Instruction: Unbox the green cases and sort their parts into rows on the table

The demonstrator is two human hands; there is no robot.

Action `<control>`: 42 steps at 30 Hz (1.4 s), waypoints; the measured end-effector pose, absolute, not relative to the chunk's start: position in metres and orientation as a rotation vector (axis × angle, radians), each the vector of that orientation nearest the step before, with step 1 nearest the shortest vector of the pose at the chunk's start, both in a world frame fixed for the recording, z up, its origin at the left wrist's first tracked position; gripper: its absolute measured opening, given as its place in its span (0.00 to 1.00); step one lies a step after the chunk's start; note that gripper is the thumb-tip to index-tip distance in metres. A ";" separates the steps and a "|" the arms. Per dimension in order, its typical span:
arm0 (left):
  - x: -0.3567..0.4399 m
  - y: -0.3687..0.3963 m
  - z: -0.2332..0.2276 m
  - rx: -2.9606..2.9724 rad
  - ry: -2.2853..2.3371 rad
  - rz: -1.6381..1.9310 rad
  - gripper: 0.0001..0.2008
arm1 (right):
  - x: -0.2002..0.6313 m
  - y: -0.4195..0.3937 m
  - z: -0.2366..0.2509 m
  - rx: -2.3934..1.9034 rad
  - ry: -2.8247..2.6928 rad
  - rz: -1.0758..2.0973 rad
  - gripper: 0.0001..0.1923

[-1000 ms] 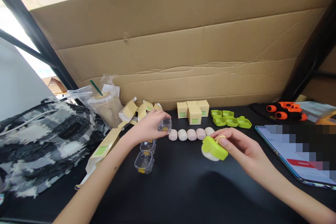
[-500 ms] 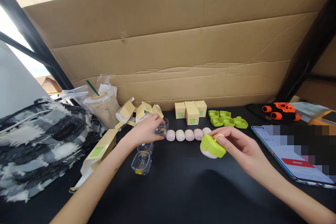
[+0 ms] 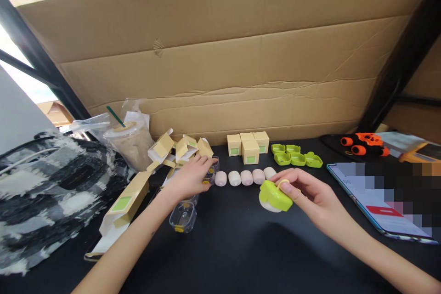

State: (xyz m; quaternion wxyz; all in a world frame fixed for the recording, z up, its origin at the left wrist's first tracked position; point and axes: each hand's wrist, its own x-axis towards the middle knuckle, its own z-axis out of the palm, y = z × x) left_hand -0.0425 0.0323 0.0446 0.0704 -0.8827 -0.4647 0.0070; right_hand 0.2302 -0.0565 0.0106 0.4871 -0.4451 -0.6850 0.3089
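At the right of centre, my right hand (image 3: 305, 188) pinches the pale yellow loop of a lime-green cap (image 3: 280, 196). The cap is tilted, and a rounded white part (image 3: 267, 205) shows beneath it. My left hand (image 3: 190, 175) is closed around a small clear plastic box (image 3: 211, 171) with yellow tabs, fingertips at its far side and thumb at its near side. Another clear box (image 3: 182, 217) stands below that hand, and one more is mostly hidden behind the fingers. Between the hands runs a row of rounded pink and white pieces (image 3: 246, 178).
Small tan cartons (image 3: 250, 152) stand at the back, with several green caps (image 3: 297, 159) beside them. Opened cartons (image 3: 129, 198), a bagged drink cup (image 3: 129, 144) and a black-and-white cloth item (image 3: 41, 202) lie left. A phone (image 3: 372, 202) and an orange toy car (image 3: 368, 143) are right.
My left hand has shifted slightly nearer and its thumb has come round to the near side of the clear box. My right hand still holds the green cap. The view has turned a little.
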 end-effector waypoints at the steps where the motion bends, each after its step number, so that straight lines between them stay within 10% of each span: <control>1: -0.042 0.032 0.045 -2.649 -1.400 0.030 0.31 | 0.230 -0.057 0.011 -1.073 -1.673 0.763 0.12; 28: -0.049 0.030 0.033 -2.685 -1.397 -0.064 0.20 | 0.223 -0.060 0.010 -1.068 -1.754 0.752 0.12; 35: -0.049 0.029 0.038 -2.748 -1.396 -0.161 0.32 | 0.224 -0.058 0.009 -1.070 -1.747 0.749 0.12; 42: 0.000 -0.017 0.030 -3.365 -1.808 -1.509 0.22 | 0.216 -0.057 -0.006 -0.941 -1.584 0.788 0.11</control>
